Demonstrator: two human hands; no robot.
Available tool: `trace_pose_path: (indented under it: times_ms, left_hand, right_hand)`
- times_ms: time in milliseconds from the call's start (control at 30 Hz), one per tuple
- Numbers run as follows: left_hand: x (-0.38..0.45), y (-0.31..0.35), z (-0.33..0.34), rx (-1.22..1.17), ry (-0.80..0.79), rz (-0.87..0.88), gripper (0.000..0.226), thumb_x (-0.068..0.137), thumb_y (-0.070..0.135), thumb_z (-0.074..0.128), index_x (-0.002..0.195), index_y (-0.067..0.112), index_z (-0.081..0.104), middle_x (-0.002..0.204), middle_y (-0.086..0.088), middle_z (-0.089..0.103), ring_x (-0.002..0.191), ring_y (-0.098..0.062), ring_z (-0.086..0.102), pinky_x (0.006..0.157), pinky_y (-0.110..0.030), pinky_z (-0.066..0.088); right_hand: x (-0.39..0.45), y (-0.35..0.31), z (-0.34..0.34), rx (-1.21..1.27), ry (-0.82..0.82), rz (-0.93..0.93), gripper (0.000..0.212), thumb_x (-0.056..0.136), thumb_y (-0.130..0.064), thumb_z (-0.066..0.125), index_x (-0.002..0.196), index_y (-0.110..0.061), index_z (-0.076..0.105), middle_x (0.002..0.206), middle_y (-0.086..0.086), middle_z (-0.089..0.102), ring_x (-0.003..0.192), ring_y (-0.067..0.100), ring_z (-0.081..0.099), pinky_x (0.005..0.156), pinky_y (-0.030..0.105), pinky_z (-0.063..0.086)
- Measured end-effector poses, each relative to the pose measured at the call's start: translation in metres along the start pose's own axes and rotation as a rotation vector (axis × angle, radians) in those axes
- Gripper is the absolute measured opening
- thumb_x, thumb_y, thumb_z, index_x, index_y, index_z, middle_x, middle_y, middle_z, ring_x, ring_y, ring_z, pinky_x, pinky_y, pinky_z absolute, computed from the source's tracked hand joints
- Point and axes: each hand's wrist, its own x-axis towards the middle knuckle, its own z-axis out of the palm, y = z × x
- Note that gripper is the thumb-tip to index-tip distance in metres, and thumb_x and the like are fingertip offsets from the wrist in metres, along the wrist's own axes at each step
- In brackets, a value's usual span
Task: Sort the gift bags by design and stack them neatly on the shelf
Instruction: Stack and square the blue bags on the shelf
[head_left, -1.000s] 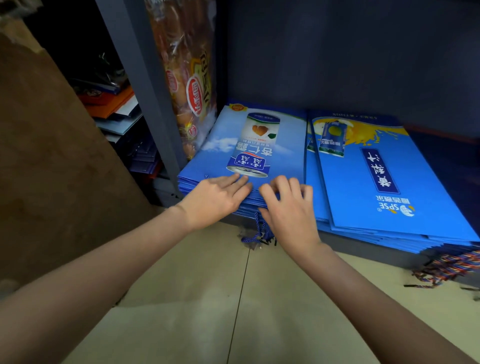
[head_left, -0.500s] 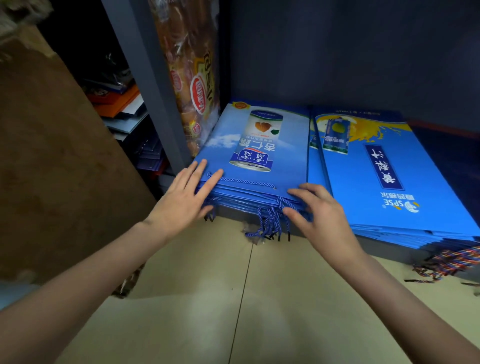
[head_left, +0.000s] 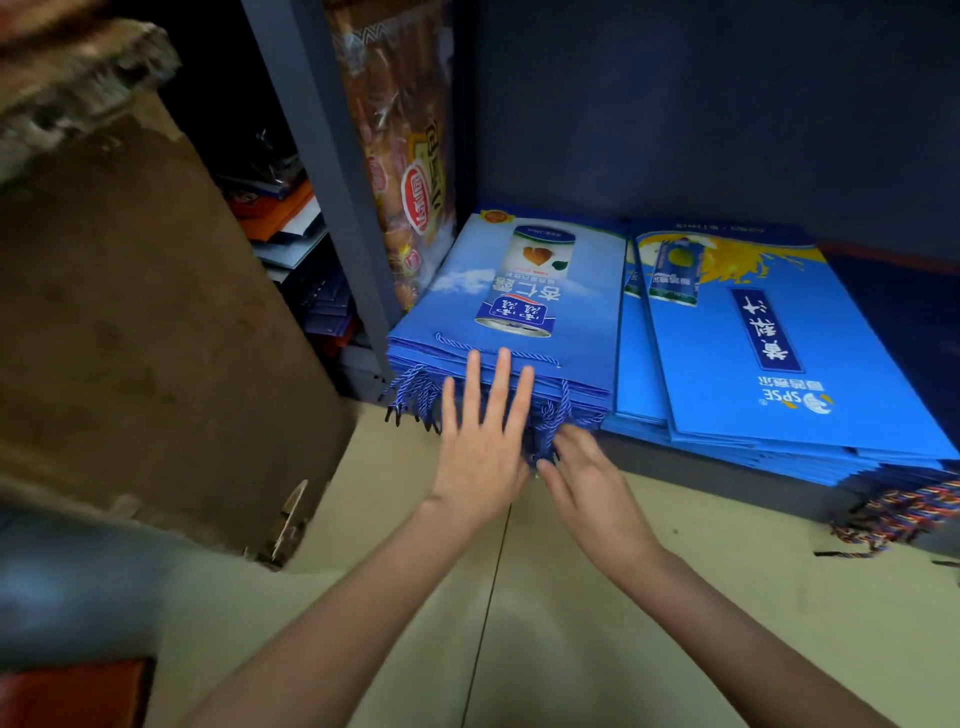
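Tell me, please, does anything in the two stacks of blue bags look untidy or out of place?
Yes. On the right stack, the top bags are fanned out and twisted, so their edges do not line up. On the left stack, the blue rope handles hang tangled over the front edge, where the left hand presses.

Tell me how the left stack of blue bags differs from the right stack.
The left stack shows a can with a heart motif; the right stack shows a can before a yellow splash. The left stack has dark blue cord handles, the right stack multicoloured ones. Both hands are at the left stack's front edge; the right stack is untouched. Both lie flat on the shelf.
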Motion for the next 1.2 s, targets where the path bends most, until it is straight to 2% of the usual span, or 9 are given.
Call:
trace_pose_path:
  times_ms: [100,200,300,400,500,600,900,1100,1200]
  left_hand:
    - [-0.018,0.008,0.005,-0.122,-0.048,-0.105,0.096,0.066,0.033,0.071,0.144,0.004,0.023,0.15,-0.021,0.028,0.139,-0.039,0.023,0.105,-0.056,0.03]
    - [-0.039,0.001,-0.002,-0.363,-0.002,-0.274,0.079,0.08,0.023,0.046,0.147,-0.001,0.014,0.154,-0.02,0.009,0.143,-0.028,0.005,0.114,-0.047,0.018]
    - [-0.036,-0.008,-0.012,-0.606,-0.001,-0.469,0.081,0.089,0.011,0.052,0.147,0.0,-0.004,0.149,-0.004,-0.021,0.144,-0.019,-0.013,0.119,-0.033,-0.001]
    - [-0.02,-0.013,-0.019,-0.624,-0.011,-0.477,0.085,0.09,0.012,0.052,0.146,0.0,-0.01,0.153,-0.01,-0.023,0.141,-0.016,-0.02,0.116,-0.027,-0.008]
    - [-0.009,-0.014,-0.015,-0.609,-0.122,-0.476,0.088,0.09,0.016,0.052,0.145,-0.002,-0.014,0.152,-0.018,-0.025,0.142,-0.023,-0.022,0.113,-0.025,-0.012]
    - [-0.002,-0.016,-0.011,-0.608,-0.16,-0.513,0.089,0.091,0.018,0.052,0.145,-0.002,-0.016,0.152,-0.019,-0.026,0.142,-0.024,-0.022,0.113,-0.026,-0.012]
    - [-0.001,-0.017,-0.007,-0.573,-0.209,-0.506,0.093,0.09,0.018,0.055,0.144,-0.002,-0.018,0.151,-0.02,-0.027,0.142,-0.027,-0.021,0.115,-0.03,-0.008]
    - [-0.006,-0.032,-0.023,-0.68,0.02,-0.532,0.084,0.088,0.008,0.053,0.148,0.004,-0.005,0.155,-0.014,-0.017,0.145,-0.026,-0.012,0.117,-0.033,-0.003]
    - [0.0,-0.04,-0.035,-0.455,0.024,-0.337,0.084,0.088,0.009,0.051,0.149,0.014,-0.007,0.155,-0.011,-0.019,0.143,-0.034,-0.016,0.116,-0.041,-0.001]
  right_hand:
    - [-0.002,-0.004,-0.011,-0.048,0.049,0.074,0.032,0.098,-0.03,0.045,0.077,-0.012,0.061,0.077,0.007,0.061,0.078,0.03,0.061,0.067,0.033,0.039]
    - [-0.005,-0.004,-0.049,-0.005,0.447,-0.007,0.034,0.094,-0.027,0.052,0.067,-0.008,0.06,0.058,0.004,0.055,0.054,0.025,0.053,0.056,0.028,0.029]
    - [0.017,-0.012,-0.071,0.11,0.462,-0.055,0.021,0.094,-0.024,0.054,0.106,-0.009,0.064,0.109,0.011,0.061,0.1,0.028,0.059,0.083,0.025,0.038]
    - [0.045,-0.018,-0.063,0.06,0.066,0.055,0.051,0.096,-0.037,0.049,0.144,-0.032,0.034,0.157,0.007,0.013,0.143,0.026,0.015,0.113,0.038,0.021]
    - [0.057,-0.016,-0.052,-0.069,-0.052,0.098,0.051,0.097,-0.038,0.045,0.145,-0.031,0.032,0.157,0.01,0.015,0.144,0.033,0.012,0.115,0.043,0.018]
    - [0.057,-0.013,-0.051,-0.11,-0.002,0.12,0.045,0.097,-0.034,0.046,0.141,-0.023,0.042,0.152,0.011,0.031,0.14,0.032,0.025,0.112,0.042,0.025]
    - [0.049,-0.019,-0.052,-0.247,-0.024,0.098,0.047,0.098,-0.034,0.046,0.142,-0.021,0.039,0.15,0.01,0.033,0.139,0.033,0.026,0.107,0.043,0.03]
    - [0.048,-0.018,-0.054,-0.237,0.022,0.105,0.048,0.096,-0.035,0.048,0.142,-0.024,0.04,0.15,0.009,0.034,0.139,0.031,0.027,0.108,0.041,0.03]
    - [0.047,-0.016,-0.063,-0.252,0.084,0.097,0.046,0.094,-0.034,0.054,0.138,-0.022,0.047,0.142,0.01,0.043,0.13,0.032,0.034,0.103,0.038,0.034]
